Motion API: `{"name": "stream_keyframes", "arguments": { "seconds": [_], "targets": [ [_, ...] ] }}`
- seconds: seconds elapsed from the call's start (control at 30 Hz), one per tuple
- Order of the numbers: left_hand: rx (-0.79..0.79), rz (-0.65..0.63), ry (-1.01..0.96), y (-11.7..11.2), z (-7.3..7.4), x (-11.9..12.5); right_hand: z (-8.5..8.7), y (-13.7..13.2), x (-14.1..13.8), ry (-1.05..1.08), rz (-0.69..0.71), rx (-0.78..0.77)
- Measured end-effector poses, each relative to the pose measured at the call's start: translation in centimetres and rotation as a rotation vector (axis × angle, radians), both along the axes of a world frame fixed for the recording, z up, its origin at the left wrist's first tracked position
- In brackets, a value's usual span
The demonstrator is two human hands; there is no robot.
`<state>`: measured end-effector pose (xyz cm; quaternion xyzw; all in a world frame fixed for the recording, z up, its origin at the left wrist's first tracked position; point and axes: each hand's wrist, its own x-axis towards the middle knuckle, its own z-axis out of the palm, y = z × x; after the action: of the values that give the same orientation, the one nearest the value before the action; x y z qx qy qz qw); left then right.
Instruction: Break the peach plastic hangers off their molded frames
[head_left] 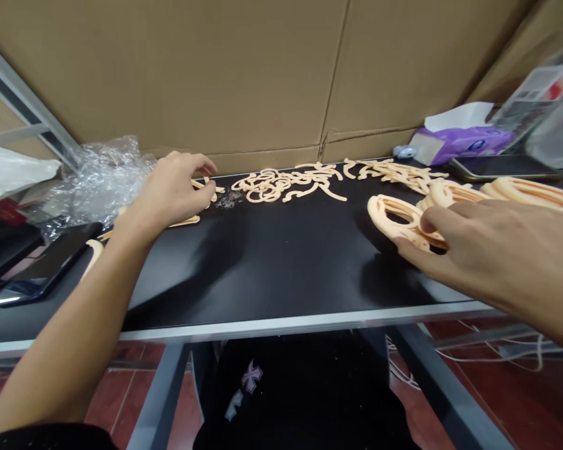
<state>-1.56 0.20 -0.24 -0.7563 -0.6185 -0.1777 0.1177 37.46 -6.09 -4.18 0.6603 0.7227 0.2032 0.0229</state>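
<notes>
My left hand (176, 187) reaches to the back left of the black table (263, 269), its fingertips curled down on thin peach-coloured plastic strips (201, 187) lying there. My right hand (478, 250) lies at the right, fingers spread flat on a peach oval plastic frame (391, 215) that heads an overlapping row of like frames (530, 190). A loose heap of curved peach offcuts (286, 184) lies along the back edge between both hands, with more offcuts (394, 170) further right.
Cardboard sheets (263, 75) wall the back. Crumpled clear plastic (98, 178) and a dark phone (51, 265) sit at left. A purple tissue pack (460, 140) and another phone (502, 167) are at back right. Cables (497, 353) lie on the red floor.
</notes>
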Motion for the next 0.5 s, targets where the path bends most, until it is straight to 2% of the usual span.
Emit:
{"name": "stream_keyframes", "arguments": {
  "seconds": [0.07, 0.13, 0.5],
  "targets": [
    [-0.015, 0.012, -0.005, 0.0, 0.0, 0.0, 0.9, -0.3, -1.0, -0.095, -0.149, -0.151],
    [-0.028, 0.020, -0.012, 0.0, 0.0, 0.1, 1.4, -0.4, -1.8, -0.134, -0.217, -0.228],
    [-0.054, 0.030, 0.043, 0.0, 0.1, 0.3, 1.4, -0.6, -2.3, -0.160, -0.214, -0.257]
  ]
}}
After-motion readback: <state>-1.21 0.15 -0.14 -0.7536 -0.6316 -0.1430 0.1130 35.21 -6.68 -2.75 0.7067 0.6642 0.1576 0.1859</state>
